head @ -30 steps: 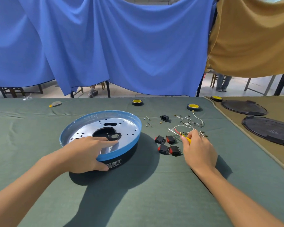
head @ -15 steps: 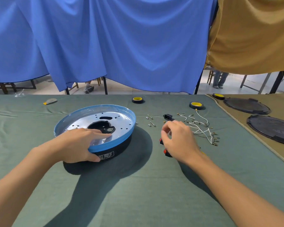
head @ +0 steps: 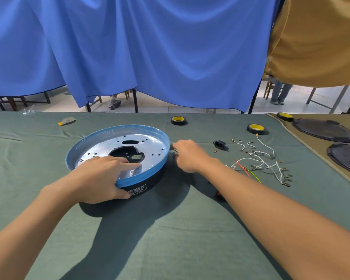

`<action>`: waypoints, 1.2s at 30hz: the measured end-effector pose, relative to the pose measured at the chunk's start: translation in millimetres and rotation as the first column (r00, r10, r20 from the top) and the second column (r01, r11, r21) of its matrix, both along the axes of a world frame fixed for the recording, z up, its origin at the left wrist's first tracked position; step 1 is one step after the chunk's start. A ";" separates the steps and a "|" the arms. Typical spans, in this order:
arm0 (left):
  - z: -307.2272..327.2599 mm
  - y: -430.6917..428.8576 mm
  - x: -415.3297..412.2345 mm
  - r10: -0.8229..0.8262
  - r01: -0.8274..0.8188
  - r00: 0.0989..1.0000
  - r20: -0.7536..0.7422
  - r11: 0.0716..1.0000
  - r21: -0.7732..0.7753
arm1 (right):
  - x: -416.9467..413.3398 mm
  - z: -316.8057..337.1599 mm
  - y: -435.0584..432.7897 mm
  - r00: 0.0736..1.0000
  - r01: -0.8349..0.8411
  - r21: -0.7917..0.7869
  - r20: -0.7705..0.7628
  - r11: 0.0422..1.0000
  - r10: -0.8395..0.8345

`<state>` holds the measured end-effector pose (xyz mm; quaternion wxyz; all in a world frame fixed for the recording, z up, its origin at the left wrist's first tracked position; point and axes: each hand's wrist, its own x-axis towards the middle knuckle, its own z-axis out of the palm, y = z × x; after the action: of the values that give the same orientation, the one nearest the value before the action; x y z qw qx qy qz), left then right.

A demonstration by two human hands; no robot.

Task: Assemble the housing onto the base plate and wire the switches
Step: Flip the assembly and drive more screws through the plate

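Note:
A round black housing [head: 150, 181] with a blue-taped rim stands on the green cloth, and a silver base plate [head: 150, 145] lies inside it. My left hand [head: 101, 178] holds its near rim, with the fingers on the plate and the thumb on the outer wall. My right hand [head: 188, 155] is just right of the housing, its curled fingertips pinching a small screw [head: 173, 151]. My right forearm hides the black switches; only a red bit [head: 218, 194] shows. White, red and green wires [head: 259, 162] lie to the right.
A black power socket [head: 219, 144] lies beyond the wires. Three yellow-cored tape rolls [head: 178, 120] [head: 256, 128] [head: 285, 116] stand along the back. Two black round lids [head: 323, 130] [head: 348, 158] rest on the brown cloth at right. A small grey scrap [head: 67, 120] lies at back left.
My right hand moved left from the wires, over the switches, to the screws beside the housing. My left hand kept its hold on the rim.

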<state>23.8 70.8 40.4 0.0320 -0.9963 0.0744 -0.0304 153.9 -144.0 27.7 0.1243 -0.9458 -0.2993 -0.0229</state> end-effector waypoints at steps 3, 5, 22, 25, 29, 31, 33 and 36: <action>-1.4 -7.3 3.8 0.010 -0.010 1.000 0.017 0.999 0.045 | 5.7 -7.8 7.5 0.999 0.023 -0.077 -0.029 0.997 -0.026; -1.1 -12.4 5.5 0.004 -0.006 1.000 0.026 0.997 0.079 | 8.0 -12.4 9.0 1.000 0.020 -0.089 -0.004 0.996 -0.020; 1.3 -38.3 19.1 -0.007 -0.001 0.997 0.079 0.995 0.100 | 17.6 -10.6 -0.5 0.989 0.003 -0.091 0.145 0.996 0.010; 2.3 -40.0 22.8 -0.010 0.007 0.998 0.059 0.998 0.055 | 17.2 -9.0 -3.2 0.995 0.018 -0.095 0.100 0.995 -0.008; 8.5 -40.4 30.5 0.025 -0.022 0.998 0.053 0.997 -0.071 | 14.5 -11.3 -8.2 0.986 0.060 -0.070 0.160 0.996 -0.048; 10.7 -40.6 34.0 0.035 -0.031 0.999 0.038 0.995 -0.093 | 10.3 -14.0 -9.1 0.982 0.138 0.105 0.118 0.985 -0.150; 10.1 -42.5 36.1 0.040 -0.037 0.999 0.030 0.995 -0.098 | 2.2 -15.6 -4.3 0.946 0.320 0.472 -0.207 0.821 -0.250; 8.0 -46.0 36.8 0.064 -0.059 0.997 0.042 0.993 -0.103 | -19.4 -14.7 9.9 0.688 0.680 0.647 -0.726 0.345 0.005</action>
<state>60.6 24.8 48.4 -0.0159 -0.9975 0.0412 -0.0557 134.5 -134.1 13.0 0.6838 -0.7211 0.0392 0.1049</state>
